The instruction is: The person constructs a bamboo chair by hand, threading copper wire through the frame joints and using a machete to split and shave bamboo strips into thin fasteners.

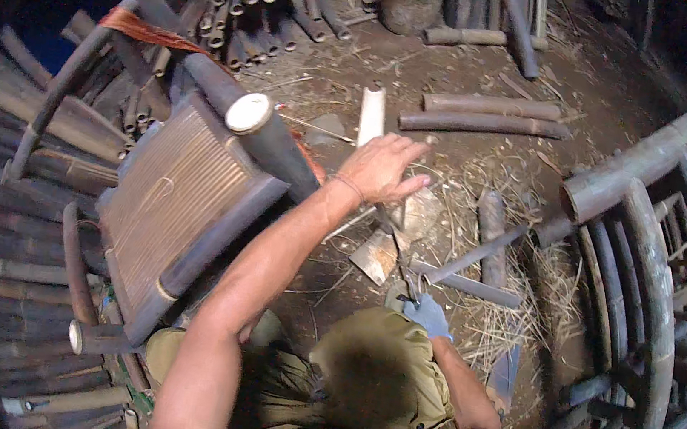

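Note:
My left hand [383,168] is bare, with fingers stretched out and thumb apart. It reaches forward over the ground, at the near end of a pale split bamboo piece [372,113]; I cannot tell whether they touch. My right hand [429,315], in a grey-blue glove, is closed beside my knee around something its fingers mostly hide. Thin dark metal parts [411,281] show just ahead of that glove. A long blade [480,255] slants away to the right, close to the glove. Between my hands lies a pale wood block [377,255].
A bamboo chair [173,202] with a slatted panel stands at left, a bamboo frame [652,252] at right. Two bamboo lengths [493,117] lie ahead. Farther back are stacked bamboo tubes [257,7] and a bucket [411,0]. Shavings [552,300] litter the dirt floor.

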